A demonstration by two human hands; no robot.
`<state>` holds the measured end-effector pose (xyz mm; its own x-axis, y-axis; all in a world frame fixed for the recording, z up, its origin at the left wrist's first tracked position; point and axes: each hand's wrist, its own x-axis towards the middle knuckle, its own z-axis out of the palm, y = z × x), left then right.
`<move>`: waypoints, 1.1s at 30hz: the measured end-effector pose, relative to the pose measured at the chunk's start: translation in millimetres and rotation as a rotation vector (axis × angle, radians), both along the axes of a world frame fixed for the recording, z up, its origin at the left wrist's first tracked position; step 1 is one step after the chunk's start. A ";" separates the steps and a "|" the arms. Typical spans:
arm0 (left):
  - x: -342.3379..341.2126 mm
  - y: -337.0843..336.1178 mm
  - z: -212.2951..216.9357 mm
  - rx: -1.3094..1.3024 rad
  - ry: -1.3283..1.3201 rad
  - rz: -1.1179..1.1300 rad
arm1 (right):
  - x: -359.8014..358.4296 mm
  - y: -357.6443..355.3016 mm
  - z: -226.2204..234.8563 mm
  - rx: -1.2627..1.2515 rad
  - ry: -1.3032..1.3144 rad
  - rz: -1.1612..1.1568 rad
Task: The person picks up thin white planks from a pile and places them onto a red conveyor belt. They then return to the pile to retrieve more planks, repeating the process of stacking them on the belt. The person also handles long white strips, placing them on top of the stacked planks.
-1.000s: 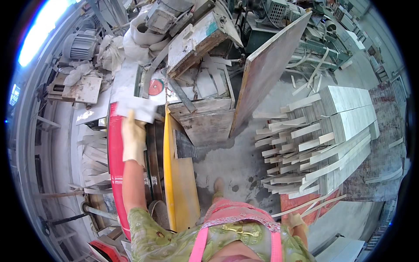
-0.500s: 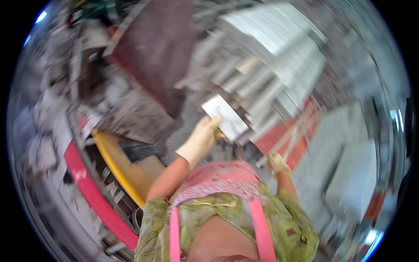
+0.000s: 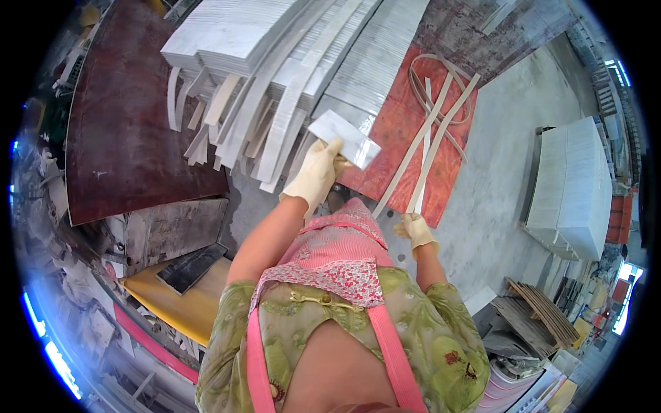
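Note:
My left hand (image 3: 315,173), in a cream glove, is closed on the near-left edge of a small white marble-look tile (image 3: 346,140). The tile is rectangular, with faint grey veining and a shiny face. It is held up in front of a stack of long grey-white slabs (image 3: 365,69). Lower on the right, my right hand (image 3: 417,230) hangs by my side, also gloved, its fingers curled. Whatever they may hold is hidden. Just beyond that hand, the ends of long pale strips (image 3: 428,144) lie crossed on a red board (image 3: 451,175).
A large dark red-brown panel (image 3: 131,110) stands at the left. Below it are a dusty block (image 3: 175,230) and a yellow surface (image 3: 186,299) bearing a dark slab (image 3: 191,268). At right stand a pale slab bundle (image 3: 568,186) and a wooden pallet (image 3: 533,316).
My view has swung to the right, and the picture is sharper. The slab stack now appears further left. My left hand still holds the tile; my right hand stays low at my side.

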<state>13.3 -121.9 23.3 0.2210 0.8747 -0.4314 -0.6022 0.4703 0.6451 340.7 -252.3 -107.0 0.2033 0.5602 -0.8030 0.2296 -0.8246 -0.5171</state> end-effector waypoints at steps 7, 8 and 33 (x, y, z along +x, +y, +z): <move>27.3 51.8 -26.3 -0.226 0.117 0.188 | 34.3 19.9 -1.6 -0.008 0.014 -0.077; 28.0 52.9 -29.1 -0.205 0.134 0.215 | 33.3 21.9 -1.6 -0.018 0.030 -0.080; -19.0 51.7 -20.8 -0.126 1.159 -0.034 | -109.4 149.5 83.6 0.581 0.329 -0.128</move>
